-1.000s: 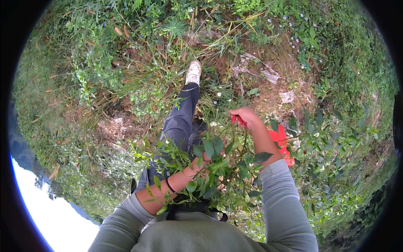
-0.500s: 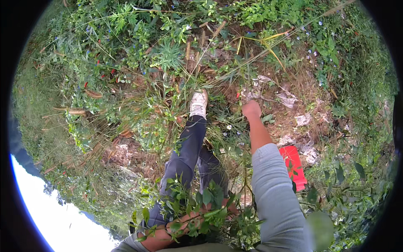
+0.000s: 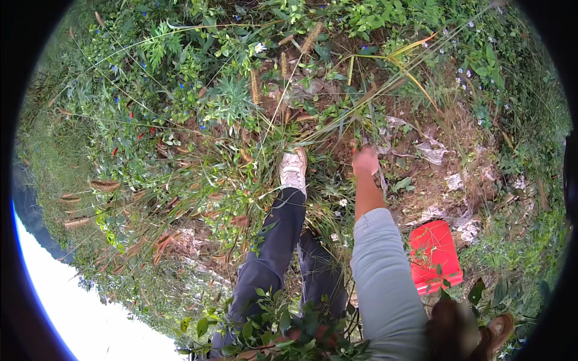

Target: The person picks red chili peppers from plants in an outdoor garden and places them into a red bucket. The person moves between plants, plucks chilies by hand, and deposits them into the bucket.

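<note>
My right hand [image 3: 365, 161] reaches down to the soil with its fingers curled. A small red spot shows at its fingertips, too small to name, and the fingertips themselves are hidden. My left hand [image 3: 325, 336] is low in the middle, mostly covered by a leafy green plant [image 3: 289, 325] whose stems lie over my forearm. What its fingers do is hidden. To the right of my right sleeve, a red plastic container [image 3: 435, 256], bucket-like, lies on the ground.
My white shoe [image 3: 294, 168] stands in weeds left of my right hand. Torn pale plastic film [image 3: 432, 151] lies on the bare soil to the right. Grass seed heads [image 3: 105, 185] and small red pods [image 3: 131, 114] show on the left. A blurred brown shape [image 3: 497, 334] is at lower right.
The view has shifted, so the shoe, the red container and the leafy plant appear lower. My right hand has come closer to the small red spot. More of my left hand is covered.
</note>
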Action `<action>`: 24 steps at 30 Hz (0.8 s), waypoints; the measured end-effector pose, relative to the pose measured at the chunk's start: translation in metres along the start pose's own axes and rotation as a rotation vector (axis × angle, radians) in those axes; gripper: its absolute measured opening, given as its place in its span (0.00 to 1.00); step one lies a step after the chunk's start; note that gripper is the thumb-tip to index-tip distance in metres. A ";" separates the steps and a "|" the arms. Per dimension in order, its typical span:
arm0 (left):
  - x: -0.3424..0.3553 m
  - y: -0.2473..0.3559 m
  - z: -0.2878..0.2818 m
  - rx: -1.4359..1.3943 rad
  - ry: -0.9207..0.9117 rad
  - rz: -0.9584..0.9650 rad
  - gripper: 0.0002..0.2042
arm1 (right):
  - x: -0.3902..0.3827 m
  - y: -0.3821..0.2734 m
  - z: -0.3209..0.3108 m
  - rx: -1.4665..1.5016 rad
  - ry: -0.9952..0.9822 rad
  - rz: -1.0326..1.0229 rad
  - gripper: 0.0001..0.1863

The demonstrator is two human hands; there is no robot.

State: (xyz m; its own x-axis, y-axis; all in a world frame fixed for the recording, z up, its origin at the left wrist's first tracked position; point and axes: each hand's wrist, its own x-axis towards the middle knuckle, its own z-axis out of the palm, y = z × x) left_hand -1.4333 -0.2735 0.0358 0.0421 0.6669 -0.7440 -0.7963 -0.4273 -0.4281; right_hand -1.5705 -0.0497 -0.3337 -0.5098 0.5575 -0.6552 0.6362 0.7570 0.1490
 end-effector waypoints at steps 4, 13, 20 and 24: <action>0.001 0.001 0.001 0.057 0.011 0.023 0.19 | -0.003 0.001 -0.005 0.058 -0.084 0.068 0.18; -0.003 0.003 -0.011 0.085 0.051 0.030 0.21 | 0.004 -0.011 -0.010 0.179 -0.117 0.197 0.19; -0.021 -0.027 0.013 0.138 -0.092 0.095 0.23 | -0.063 0.021 -0.100 0.214 -0.408 0.086 0.14; -0.049 -0.055 0.064 0.241 -0.347 0.181 0.24 | -0.129 0.044 -0.177 0.042 -0.496 -0.123 0.12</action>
State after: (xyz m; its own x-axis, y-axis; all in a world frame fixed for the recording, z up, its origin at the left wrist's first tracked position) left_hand -1.4299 -0.2435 0.1291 -0.2825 0.7773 -0.5622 -0.8916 -0.4289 -0.1450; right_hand -1.5797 -0.0281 -0.1117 -0.2525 0.2283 -0.9403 0.6165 0.7870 0.0255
